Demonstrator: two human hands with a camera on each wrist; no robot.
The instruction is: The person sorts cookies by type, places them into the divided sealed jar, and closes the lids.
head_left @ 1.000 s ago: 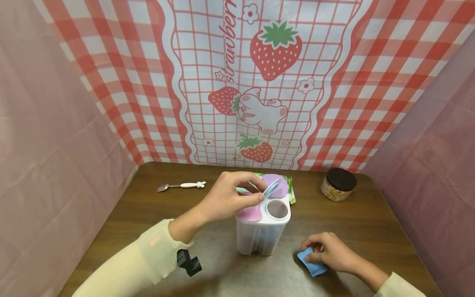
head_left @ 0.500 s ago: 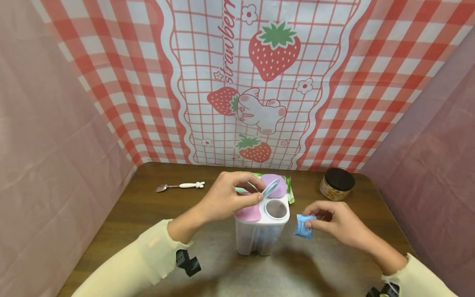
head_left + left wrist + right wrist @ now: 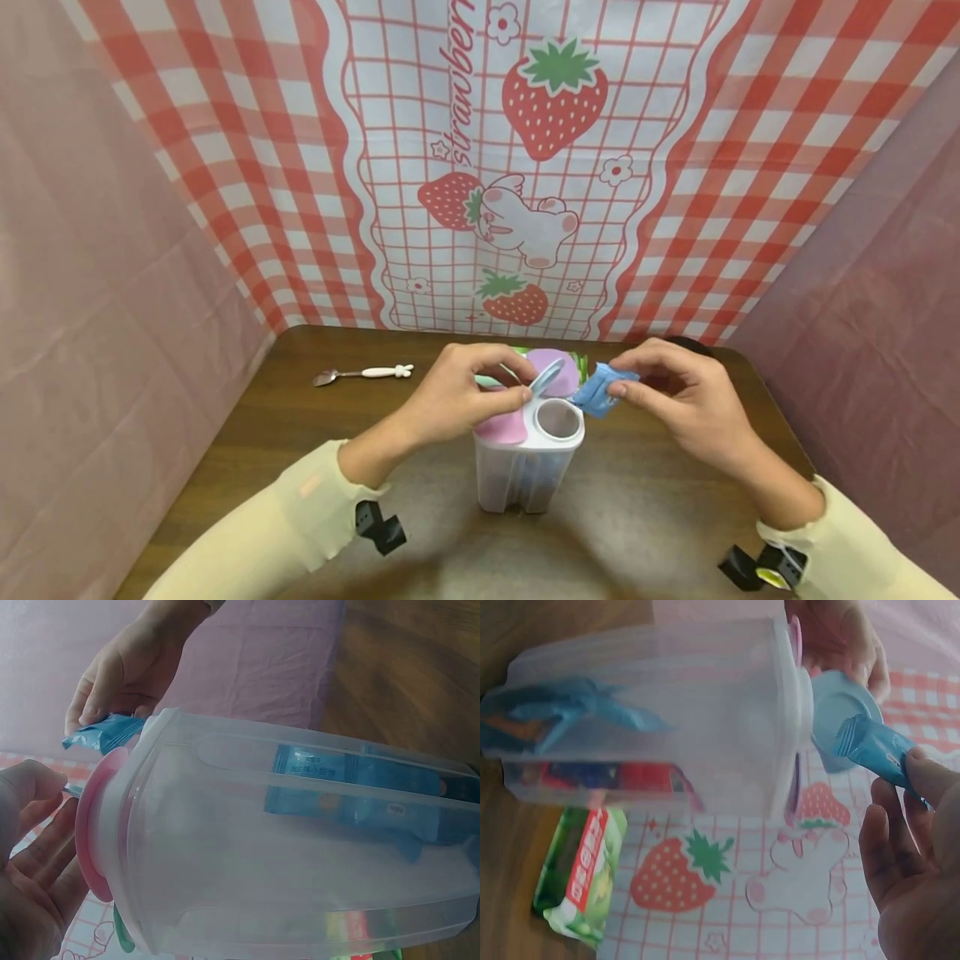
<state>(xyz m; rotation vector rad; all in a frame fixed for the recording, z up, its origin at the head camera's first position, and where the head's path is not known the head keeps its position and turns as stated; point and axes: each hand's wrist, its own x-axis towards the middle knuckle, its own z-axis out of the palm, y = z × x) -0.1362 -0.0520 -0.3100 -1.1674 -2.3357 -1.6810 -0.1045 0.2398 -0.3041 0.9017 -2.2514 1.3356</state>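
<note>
A clear plastic storage container [image 3: 495,479] with a white top stands upright on the table. My left hand [image 3: 468,387] pinches its light blue flap lid [image 3: 547,379], lifted up beside a round opening [image 3: 558,419]. My right hand [image 3: 686,396] holds a small blue packet [image 3: 597,390] by one end, just right of and above that opening. Pink [image 3: 502,427] and purple [image 3: 553,371] lids cover other compartments; a green one is mostly hidden by my left hand. Inside the container, blue packets [image 3: 352,787] show through the wall in the left wrist view.
A spoon with a white handle [image 3: 386,372] lies at the back left. Behind the container is a green package [image 3: 585,874]. At the back right, a jar's black lid [image 3: 690,343] peeks out behind my right hand. A strawberry-print cloth [image 3: 555,208] hangs behind the table.
My right hand has lifted the blue packet off the table and carried it up and left to the container's opening. My left hand keeps holding the raised blue lid.
</note>
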